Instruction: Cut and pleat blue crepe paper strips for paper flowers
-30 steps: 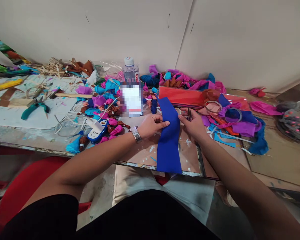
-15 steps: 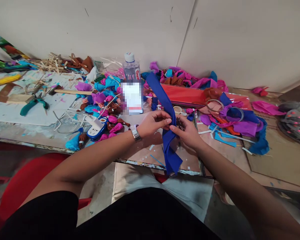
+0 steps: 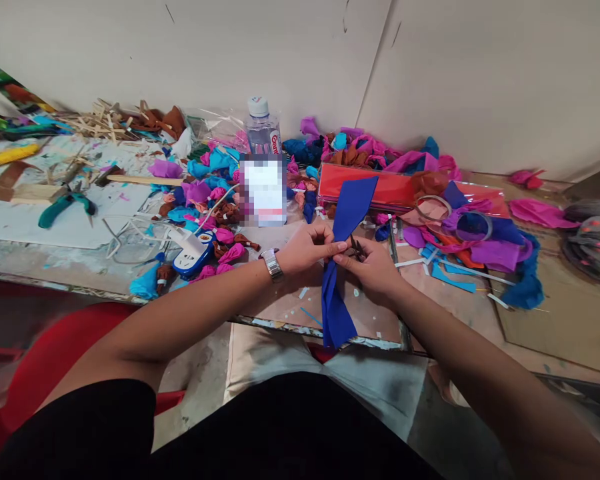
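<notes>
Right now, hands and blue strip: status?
Left hand, right hand: both pinching blue strip, mid-length. Strip gathered there, ends flared. Dark pointed tool also in right hand.

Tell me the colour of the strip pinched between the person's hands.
The strip is plain deep blue, best seen in the head view.

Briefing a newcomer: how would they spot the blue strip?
Start at the worktable, mid-picture. Near its front edge, the left hand and right hand pinch the blue strip. Unlike the blue scrap lying further right, it is gathered at its middle and spreads above and below.
</notes>
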Demonstrator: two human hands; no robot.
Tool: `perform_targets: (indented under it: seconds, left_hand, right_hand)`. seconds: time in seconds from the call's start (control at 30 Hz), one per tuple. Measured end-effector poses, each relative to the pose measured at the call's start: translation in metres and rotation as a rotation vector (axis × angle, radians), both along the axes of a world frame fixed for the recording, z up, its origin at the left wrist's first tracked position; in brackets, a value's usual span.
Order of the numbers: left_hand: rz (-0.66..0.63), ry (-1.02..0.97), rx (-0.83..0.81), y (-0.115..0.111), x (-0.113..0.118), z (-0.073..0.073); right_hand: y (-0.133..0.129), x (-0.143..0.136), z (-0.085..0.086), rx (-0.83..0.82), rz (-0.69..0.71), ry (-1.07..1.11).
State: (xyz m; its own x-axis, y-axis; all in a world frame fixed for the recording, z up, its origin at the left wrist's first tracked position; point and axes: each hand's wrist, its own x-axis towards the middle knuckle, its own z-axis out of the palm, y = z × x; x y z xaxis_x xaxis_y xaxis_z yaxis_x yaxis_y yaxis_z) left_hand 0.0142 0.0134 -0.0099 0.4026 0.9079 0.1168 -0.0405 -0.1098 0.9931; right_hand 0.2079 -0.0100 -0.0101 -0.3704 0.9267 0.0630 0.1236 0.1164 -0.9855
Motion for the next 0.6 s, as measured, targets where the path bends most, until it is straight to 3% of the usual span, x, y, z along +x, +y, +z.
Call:
perform_targets:
  seconds: [0.23, 0.43, 0.6]
  left_hand:
    - [-0.013, -0.033, -0.039, 0.001, -0.002, -0.002]
    - [-0.061, -0.015, -0.076, -0.003, 0.000, 0.003]
    - [-0.070, -0.042, -0.101, -0.001, 0.000, -0.001]
  right_hand:
    - [0.002, 0.002, -0.007, -0.122, 0.010, 0.036]
    - [0.004, 0.004, -0.001, 0.124, 0.051, -0.150]
    - [0.003, 0.004, 0.004, 0.158, 0.094, -0.217]
